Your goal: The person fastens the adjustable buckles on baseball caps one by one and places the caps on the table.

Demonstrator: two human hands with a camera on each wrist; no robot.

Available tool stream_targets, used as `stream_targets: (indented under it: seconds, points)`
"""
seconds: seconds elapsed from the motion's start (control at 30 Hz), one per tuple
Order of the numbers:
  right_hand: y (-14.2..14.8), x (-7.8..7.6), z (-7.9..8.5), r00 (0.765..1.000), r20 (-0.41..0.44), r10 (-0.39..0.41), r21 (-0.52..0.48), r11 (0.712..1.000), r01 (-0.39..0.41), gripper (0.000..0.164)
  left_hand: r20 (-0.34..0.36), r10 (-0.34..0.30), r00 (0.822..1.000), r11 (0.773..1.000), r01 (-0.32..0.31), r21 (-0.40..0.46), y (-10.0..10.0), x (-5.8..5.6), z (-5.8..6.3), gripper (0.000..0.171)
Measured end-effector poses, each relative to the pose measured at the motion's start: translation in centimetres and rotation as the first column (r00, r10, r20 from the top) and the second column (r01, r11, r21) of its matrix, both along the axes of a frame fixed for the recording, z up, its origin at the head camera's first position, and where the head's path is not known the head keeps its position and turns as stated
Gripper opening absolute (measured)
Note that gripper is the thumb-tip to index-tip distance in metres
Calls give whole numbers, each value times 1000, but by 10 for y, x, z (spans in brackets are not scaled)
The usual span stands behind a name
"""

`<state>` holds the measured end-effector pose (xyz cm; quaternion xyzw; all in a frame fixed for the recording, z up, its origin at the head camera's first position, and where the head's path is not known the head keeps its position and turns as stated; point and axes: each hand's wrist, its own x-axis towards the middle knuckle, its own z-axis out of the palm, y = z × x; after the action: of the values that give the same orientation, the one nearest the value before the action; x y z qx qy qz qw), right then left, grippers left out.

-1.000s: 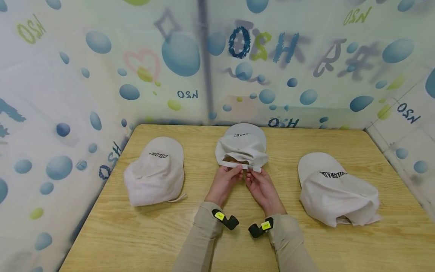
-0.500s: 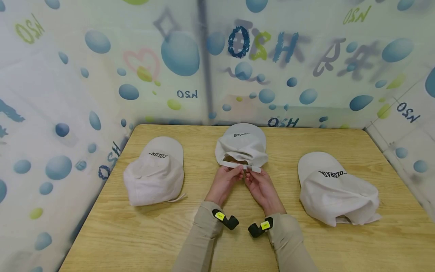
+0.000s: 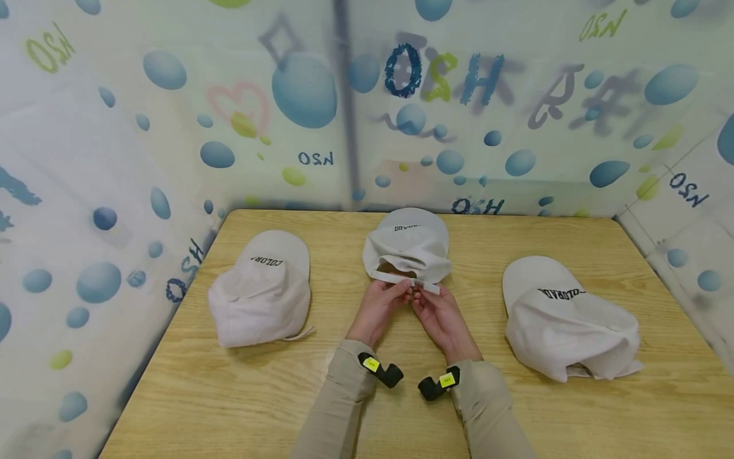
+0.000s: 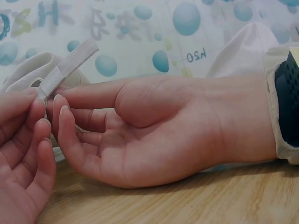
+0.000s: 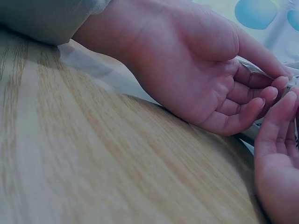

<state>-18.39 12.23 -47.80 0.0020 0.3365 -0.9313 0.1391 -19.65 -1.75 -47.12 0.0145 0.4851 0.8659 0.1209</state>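
Note:
A white baseball cap (image 3: 407, 245) sits at the middle back of the table, brim pointing away and back opening towards me. Its adjustable strap (image 3: 391, 277) crosses the opening. My left hand (image 3: 378, 309) pinches the strap between thumb and fingers near its middle. Just beside it, my right hand (image 3: 443, 322) pinches the strap too, fingertips almost meeting the left ones. In the left wrist view the strap's tail (image 4: 77, 58) sticks up past the fingertips, with a small metal eyelet (image 4: 36, 83) beside them. The right wrist view shows the strap mostly hidden by fingers.
Another white cap (image 3: 260, 296) lies to the left, and a third cap (image 3: 568, 325) to the right, both brims facing away. The wooden table (image 3: 229, 401) ends at a wall covering (image 3: 378, 140) with blue and green spots.
Both hands stay almost in place, fingers shifting slightly at the strap. The strap's tail on the right slopes a little more downward. The caps at either side have not moved.

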Motion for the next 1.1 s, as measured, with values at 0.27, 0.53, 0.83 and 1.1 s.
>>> stream_targets:
  seconds: [0.27,0.53,0.83,1.1]
  points:
    - [-1,0,0,1000,-22,12,-5,1000,-12,9,-50,9,999,999,-10,-37,1,0,-2,8]
    - [-1,0,0,1000,3,5,15,1000,-5,9,-48,3,999,1000,-4,-30,1,-1,-2,14]
    - [0,-1,-2,1000,20,-18,-31,999,19,11,-10,4,1000,1000,-5,-19,-1,0,0,20]
    - [1,-1,-3,1000,21,-21,-35,999,21,11,-6,7,1000,1000,-8,-20,-1,-2,-2,13]
